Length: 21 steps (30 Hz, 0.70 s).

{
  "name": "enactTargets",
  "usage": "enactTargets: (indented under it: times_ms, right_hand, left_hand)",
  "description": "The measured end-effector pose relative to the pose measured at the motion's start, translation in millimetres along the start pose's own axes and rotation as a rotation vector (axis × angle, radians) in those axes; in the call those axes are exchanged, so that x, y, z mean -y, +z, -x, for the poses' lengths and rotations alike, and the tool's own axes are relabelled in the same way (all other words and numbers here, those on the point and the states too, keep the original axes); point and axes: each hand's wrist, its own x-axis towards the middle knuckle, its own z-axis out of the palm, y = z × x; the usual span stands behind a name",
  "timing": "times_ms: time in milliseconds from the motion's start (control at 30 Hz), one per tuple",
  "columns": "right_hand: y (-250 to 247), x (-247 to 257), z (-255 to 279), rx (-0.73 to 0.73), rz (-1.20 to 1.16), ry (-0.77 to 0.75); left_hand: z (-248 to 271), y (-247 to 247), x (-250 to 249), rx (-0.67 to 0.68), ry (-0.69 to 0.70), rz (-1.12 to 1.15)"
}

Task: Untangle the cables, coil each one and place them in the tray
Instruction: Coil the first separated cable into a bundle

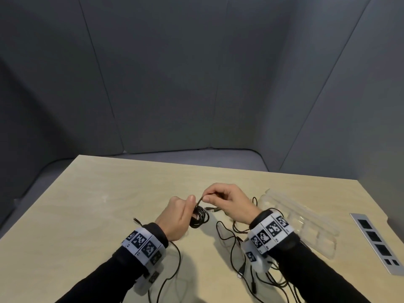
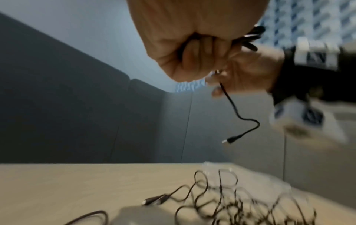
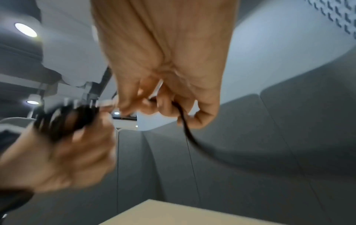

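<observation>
From the head view I count one coil (image 1: 199,217) gripped in my left hand (image 1: 177,217), its end pinched by my right hand (image 1: 229,203), one clear tray (image 1: 306,217) right of the loose cables (image 1: 238,243) on the table (image 1: 98,193); both wrist views show each hand curled round black cable.

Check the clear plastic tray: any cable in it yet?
Looks empty. The clear plastic tray shows bare compartments; the black coiled cable is in the left hand, and the right hand pinches its free end.
</observation>
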Motion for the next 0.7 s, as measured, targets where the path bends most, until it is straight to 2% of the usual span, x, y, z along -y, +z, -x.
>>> enactTargets:
  times_ms: [100, 167, 233, 333, 400, 467, 567, 633, 700]
  right_hand:
    - [26.2, -7.8, 2.3, -0.029, -0.033, 0.097]
    - [41.1, -9.1, 5.6, 0.043, 0.104, 0.217]
    - [50.9, -5.5, 12.3, 0.155, 0.317, 0.265]
    - [55.2, 6.3, 23.7, 0.236, 0.617, 0.168]
    - [56.5, 11.9, 28.9, 0.249, 0.689, 0.058]
    - [54.3, 16.9, 30.1, 0.235, 0.708, -0.074]
    - [37.3, 19.9, 26.4, 0.139, 0.754, -0.291]
    - [23.2, 22.6, 23.0, 0.060, 0.720, -0.345]
    - [12.8, 24.1, 19.4, -0.005, 0.514, -0.341]
  left_hand:
    - [-7.5, 1.0, 2.9, -0.151, 0.004, -0.055]
    - [-13.2, -1.6, 1.0, -0.262, -0.054, -0.121]
    - [-17.9, -4.9, 2.1, -0.362, -0.127, -0.139]
    - [-19.9, -6.3, 4.3, -0.403, -0.178, -0.189]
    - [-19.3, -4.7, 5.0, -0.417, -0.164, -0.229]
    - [-18.1, -0.8, 6.8, -0.392, -0.113, -0.255]
    - [-16.3, 2.9, 9.8, -0.313, 0.028, -0.239]
    - [-13.5, 6.1, 13.8, -0.286, 0.117, -0.171]
    - [-10.8, 9.1, 15.6, -0.281, 0.139, -0.091]
